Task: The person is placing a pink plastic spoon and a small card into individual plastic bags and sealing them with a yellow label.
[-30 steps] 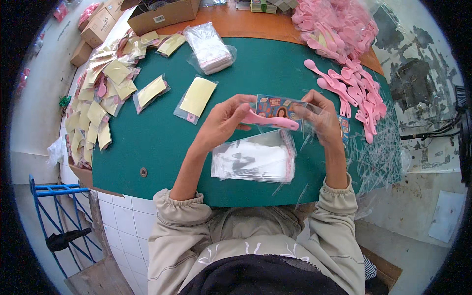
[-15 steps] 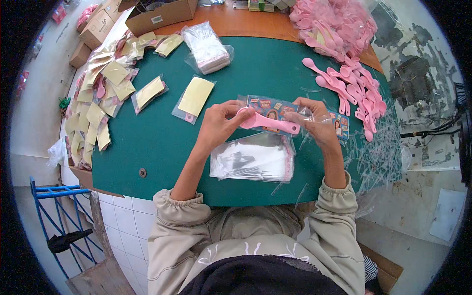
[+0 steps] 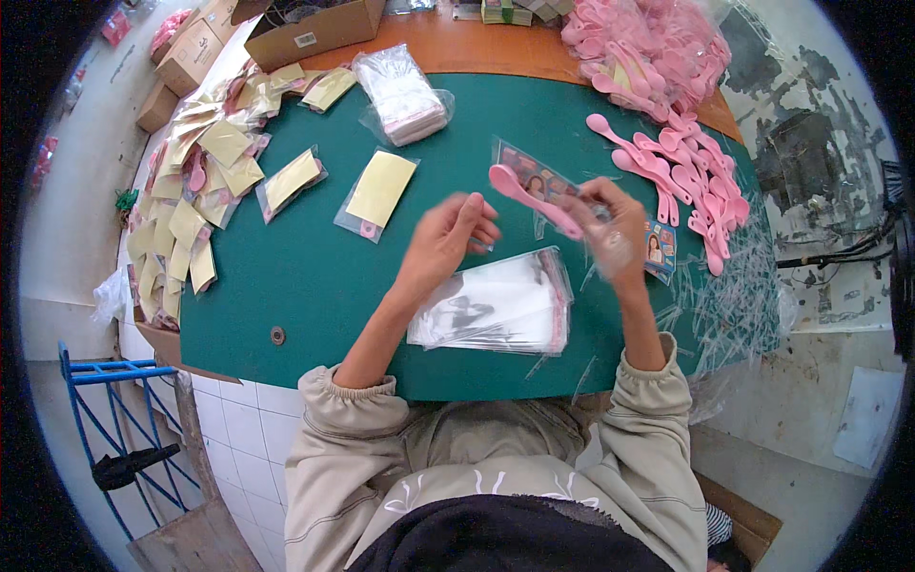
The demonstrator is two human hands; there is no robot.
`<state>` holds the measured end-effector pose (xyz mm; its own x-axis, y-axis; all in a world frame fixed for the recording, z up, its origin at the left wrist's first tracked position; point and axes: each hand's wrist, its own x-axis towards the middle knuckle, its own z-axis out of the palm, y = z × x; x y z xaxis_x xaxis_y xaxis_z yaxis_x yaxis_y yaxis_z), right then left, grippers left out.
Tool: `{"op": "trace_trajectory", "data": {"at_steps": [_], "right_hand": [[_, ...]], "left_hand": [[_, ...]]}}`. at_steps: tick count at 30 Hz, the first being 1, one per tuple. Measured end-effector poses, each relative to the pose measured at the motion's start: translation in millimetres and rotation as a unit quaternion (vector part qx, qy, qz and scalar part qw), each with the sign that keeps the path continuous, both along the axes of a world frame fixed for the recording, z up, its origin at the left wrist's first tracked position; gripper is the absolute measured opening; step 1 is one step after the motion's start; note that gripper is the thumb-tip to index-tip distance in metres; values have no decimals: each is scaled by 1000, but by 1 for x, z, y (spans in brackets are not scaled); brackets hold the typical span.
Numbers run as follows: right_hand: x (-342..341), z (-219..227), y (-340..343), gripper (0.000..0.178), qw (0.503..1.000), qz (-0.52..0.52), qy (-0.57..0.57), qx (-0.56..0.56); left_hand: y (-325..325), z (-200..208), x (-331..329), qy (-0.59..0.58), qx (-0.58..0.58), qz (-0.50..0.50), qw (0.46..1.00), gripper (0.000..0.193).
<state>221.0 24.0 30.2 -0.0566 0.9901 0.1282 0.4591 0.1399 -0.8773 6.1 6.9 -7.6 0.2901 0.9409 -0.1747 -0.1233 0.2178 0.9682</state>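
Observation:
My right hand is closed on the handle end of a pink spoon, together with a blue printed card and a clear plastic bag. The spoon's bowl points up and to the left; whether it lies fully inside the bag, I cannot tell. To the left, my left hand is apart from these, thumb raised and fingers half curled, with nothing in it. Below both hands lies a fanned stack of clear bags on the green mat. Beside my right wrist, more printed cards lie partly covered.
Packed pouches with yellow backs are heaped at the left, two lying separately. A bundle of clear bags sits at the back. Loose pink spoons, a big bag of spoons and clear plastic strips occupy the right side.
My left hand has let go of the spoon and card and drawn slightly down. My right hand keeps hold of them, and their free end has swung upward.

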Motion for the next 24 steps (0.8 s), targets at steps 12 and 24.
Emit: {"op": "trace_trajectory", "data": {"at_steps": [12, 24], "right_hand": [[-6, -30, 0, 24, 968, 181, 102, -139], [-21, -22, -16, 18, 961, 211, -149, 99]], "left_hand": [[-1, 2, 16, -64, -166, -51, 983, 33], [-7, 4, 5, -16, -104, -99, 990, 53]]}}
